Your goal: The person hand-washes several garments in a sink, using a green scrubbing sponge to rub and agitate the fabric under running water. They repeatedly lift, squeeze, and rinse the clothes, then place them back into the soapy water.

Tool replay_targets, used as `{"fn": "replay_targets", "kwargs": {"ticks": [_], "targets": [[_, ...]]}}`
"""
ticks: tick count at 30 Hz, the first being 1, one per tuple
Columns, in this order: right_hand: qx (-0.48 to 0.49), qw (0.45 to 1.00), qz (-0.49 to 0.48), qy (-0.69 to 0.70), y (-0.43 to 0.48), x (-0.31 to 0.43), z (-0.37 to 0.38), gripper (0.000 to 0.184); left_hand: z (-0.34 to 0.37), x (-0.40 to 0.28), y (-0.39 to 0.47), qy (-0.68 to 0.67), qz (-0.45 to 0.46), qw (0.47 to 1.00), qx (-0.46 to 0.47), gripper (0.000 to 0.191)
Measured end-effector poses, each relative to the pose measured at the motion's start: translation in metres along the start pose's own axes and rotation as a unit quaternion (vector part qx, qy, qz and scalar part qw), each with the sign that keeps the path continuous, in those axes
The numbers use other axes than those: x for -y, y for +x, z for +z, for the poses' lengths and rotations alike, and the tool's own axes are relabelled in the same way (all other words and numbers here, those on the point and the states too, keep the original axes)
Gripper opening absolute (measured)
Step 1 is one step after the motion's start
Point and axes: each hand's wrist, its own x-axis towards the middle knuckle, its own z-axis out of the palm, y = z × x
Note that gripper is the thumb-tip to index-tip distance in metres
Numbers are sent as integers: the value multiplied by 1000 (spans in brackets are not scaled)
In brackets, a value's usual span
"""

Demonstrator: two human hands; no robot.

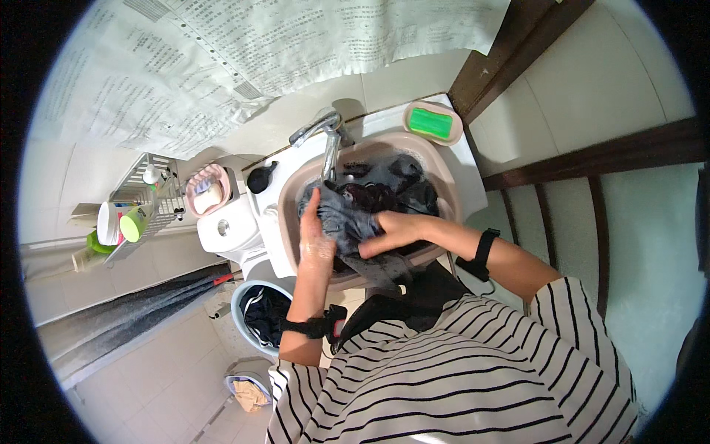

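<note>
A pinkish-beige plastic basin [452, 183] sits in the white washbasin [277, 244] under the chrome faucet [331, 150]. Wet dark clothes [407, 177] lie in its sudsy water. My left hand [316, 233], wet and foamy at the wrist, holds the left side of a bunched grey wet garment [346, 219]. On its right side, my right hand [396, 230] grips the same garment, slightly blurred, with part of its fingers hidden in the folds. The garment's lower end drapes over the basin's near rim.
A green bar of soap [431, 123] rests in a dish at the back right corner. Left of the sink stand a white toilet [227, 227] and a light-blue bucket [237, 299] of dark clothes. A wire rack [161, 194] with cups hangs on the left wall. Printed sheets [310, 44] cover the wall ahead.
</note>
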Motion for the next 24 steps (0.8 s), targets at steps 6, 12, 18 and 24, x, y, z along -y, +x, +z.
{"fn": "replay_targets", "kwargs": {"ticks": [6, 12, 18, 24], "targets": [[-325, 945, 24, 16, 2, 20, 16, 42, -27, 1, 4, 82, 38, 980, -177, 36], [-269, 929, 48, -250, 15, 33, 27, 28, -6, 54, 6, 74, -40, 953, -290, 33], [-245, 932, 44, -265, 16, 39, 40, 33, -13, 55, 5, 7, -115, 993, -24, 34], [-335, 887, 179, -263, 22, 12, 21, 23, -25, 65, 4, 127, -35, 963, -237, 34]]}}
